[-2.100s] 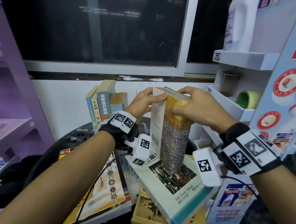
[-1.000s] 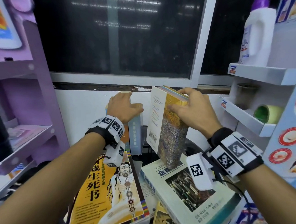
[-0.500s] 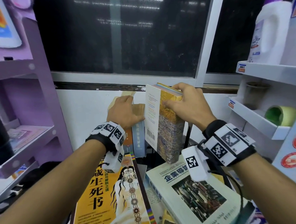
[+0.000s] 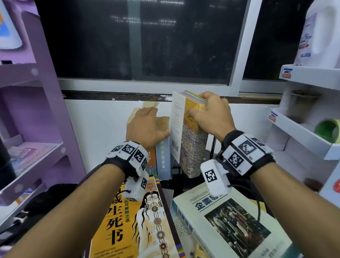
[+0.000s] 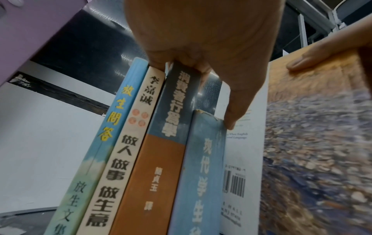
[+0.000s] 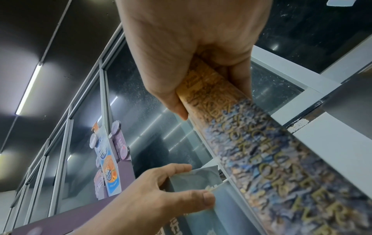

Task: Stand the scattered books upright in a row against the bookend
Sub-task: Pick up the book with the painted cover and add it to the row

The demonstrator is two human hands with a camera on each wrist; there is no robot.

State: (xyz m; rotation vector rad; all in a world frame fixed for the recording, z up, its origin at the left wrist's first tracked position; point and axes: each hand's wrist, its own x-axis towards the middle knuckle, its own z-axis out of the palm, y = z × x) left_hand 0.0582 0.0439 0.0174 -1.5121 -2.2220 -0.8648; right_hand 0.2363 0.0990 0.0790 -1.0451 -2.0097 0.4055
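Standing books: four (image 5: 141,159) stand upright in a row on the surface, spines toward you: a light blue one, a cream one, a navy-and-orange one, and a shorter pale blue one with a worn top.
Fifth book: the thick mosaic-spined book (image 4: 193,147) is upright just right of the pale blue one; whether the two touch or its foot rests on the surface you cannot tell.
Your left hand (image 4: 146,127): lies on top of the standing row, fingers draped over the top edges and thumb down at the pale blue book's right side, steadying them.
Your right hand (image 4: 211,115): clamped on the top of the mosaic-spined book, thumb on one cover and fingers on the other.
Flat books: at least three lie near you, a yellow-orange one with a seated figure (image 4: 134,226), a white one with a group photograph (image 4: 232,229), and a part-hidden one under them.
Bookend: you cannot make it out behind the row.
White shelves, right: the top one (image 4: 314,77) carries one large white jug (image 4: 324,34); the tray below (image 4: 300,134) holds one green tape roll (image 4: 333,131) and one dark cup.
Purple shelving (image 4: 29,91): stands at left, with papers on a lower shelf.
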